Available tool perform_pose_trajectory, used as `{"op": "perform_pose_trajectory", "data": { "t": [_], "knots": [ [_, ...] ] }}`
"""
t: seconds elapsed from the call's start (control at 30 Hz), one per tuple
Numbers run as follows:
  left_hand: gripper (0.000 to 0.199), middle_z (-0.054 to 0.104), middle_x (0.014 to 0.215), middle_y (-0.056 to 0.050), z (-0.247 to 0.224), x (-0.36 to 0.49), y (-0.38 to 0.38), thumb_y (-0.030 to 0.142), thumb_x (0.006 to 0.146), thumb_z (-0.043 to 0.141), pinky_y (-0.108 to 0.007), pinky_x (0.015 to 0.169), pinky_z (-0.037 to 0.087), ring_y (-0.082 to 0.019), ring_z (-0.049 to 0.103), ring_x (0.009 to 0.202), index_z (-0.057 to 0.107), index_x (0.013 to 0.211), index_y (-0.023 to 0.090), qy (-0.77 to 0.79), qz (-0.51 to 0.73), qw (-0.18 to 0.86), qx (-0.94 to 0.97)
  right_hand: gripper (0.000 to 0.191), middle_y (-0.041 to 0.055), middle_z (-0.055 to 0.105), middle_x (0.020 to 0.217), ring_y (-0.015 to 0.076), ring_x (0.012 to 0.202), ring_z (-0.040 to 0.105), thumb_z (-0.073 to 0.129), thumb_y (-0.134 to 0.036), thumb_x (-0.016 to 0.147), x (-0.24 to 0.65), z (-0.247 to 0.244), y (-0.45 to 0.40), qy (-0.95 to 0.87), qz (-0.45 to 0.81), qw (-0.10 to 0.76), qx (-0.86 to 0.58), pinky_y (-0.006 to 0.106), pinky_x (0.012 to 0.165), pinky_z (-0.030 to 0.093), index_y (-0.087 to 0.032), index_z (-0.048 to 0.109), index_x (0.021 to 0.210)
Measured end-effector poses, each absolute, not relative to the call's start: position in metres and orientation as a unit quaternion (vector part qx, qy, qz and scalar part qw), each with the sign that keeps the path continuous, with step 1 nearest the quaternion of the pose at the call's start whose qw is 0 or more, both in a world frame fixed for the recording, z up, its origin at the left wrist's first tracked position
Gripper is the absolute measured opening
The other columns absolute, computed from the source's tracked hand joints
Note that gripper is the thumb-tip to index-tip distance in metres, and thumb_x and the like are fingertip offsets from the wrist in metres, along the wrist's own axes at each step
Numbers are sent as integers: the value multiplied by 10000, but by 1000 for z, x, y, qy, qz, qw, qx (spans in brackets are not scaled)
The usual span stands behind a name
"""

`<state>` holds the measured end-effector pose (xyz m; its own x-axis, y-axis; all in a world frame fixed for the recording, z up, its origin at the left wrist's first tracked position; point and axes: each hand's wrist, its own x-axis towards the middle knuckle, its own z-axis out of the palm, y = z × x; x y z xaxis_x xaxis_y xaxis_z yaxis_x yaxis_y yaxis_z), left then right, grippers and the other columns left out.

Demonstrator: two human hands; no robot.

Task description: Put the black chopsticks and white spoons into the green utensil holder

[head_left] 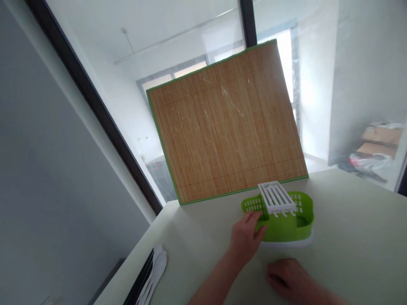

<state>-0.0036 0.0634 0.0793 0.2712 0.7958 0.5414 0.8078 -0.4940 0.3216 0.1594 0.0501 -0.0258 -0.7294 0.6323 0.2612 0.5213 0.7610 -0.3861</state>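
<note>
A green plastic cutlery caddy (284, 232) with slotted walls and a white base stands on the white table. Across its top lies a white slatted rack (276, 197) with small hooks along its front edge. My left hand (245, 238) is at the caddy's left front corner, fingers bent over the rim and thumb against the outer wall. Just in front of the caddy, apart from it, my right hand (290, 277) rests near the tabletop in a loose fist. Nothing shows in that fist.
White spoons (159, 264) and black chopstick-like sticks (143, 275) lie at the table's left edge. Behind the caddy, a bamboo mat (225, 127) with green edging leans against the glass (178, 38). Cardboard boxes (381, 140) are visible beyond the glass.
</note>
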Motion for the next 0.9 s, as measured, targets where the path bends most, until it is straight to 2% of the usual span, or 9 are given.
{"op": "perform_pose_trajectory", "data": {
  "t": [0.07,0.13,0.23,0.37,0.7,0.9],
  "knots": [
    [335,642,1068,-58,74,16,68,370,866,546,-278,729,517,-164,627,793,552,1162,212,-513,-313,45,-798,214,7,649,652,136,589,567,448,-179,852,158,-30,51,-918,140,197,-313,257,552,258,-188,563,672],
    [312,661,955,-57,70,25,73,397,841,580,-286,675,514,-191,635,778,586,1085,203,-532,-289,76,-793,201,6,650,646,133,580,567,457,-164,836,157,-33,51,-918,136,200,-315,259,546,251,-186,566,668],
    [233,662,860,-46,67,24,79,395,816,621,-270,600,485,-181,628,690,617,941,198,-561,-274,94,-775,180,6,655,649,136,584,575,471,-155,817,156,-37,53,-918,131,203,-316,259,545,252,-188,576,675],
    [211,659,794,-16,72,-2,84,395,804,646,-249,602,456,-144,604,639,623,861,193,-568,-301,73,-763,156,18,664,662,156,612,594,490,-169,793,154,-37,54,-920,124,197,-317,262,555,266,-192,586,673],
    [229,645,842,-20,102,-164,79,410,840,573,-254,701,439,-150,596,732,610,889,190,-681,-247,125,-678,210,19,656,688,161,654,613,433,-221,862,160,-36,54,-923,151,181,-305,251,595,306,-202,561,696],
    [238,639,783,-24,108,-268,63,422,820,524,-285,673,444,-183,604,701,592,812,194,-755,-238,137,-596,213,28,667,697,172,660,624,436,-227,866,158,-38,56,-926,140,169,-308,249,592,312,-199,566,699]
  ]
}}
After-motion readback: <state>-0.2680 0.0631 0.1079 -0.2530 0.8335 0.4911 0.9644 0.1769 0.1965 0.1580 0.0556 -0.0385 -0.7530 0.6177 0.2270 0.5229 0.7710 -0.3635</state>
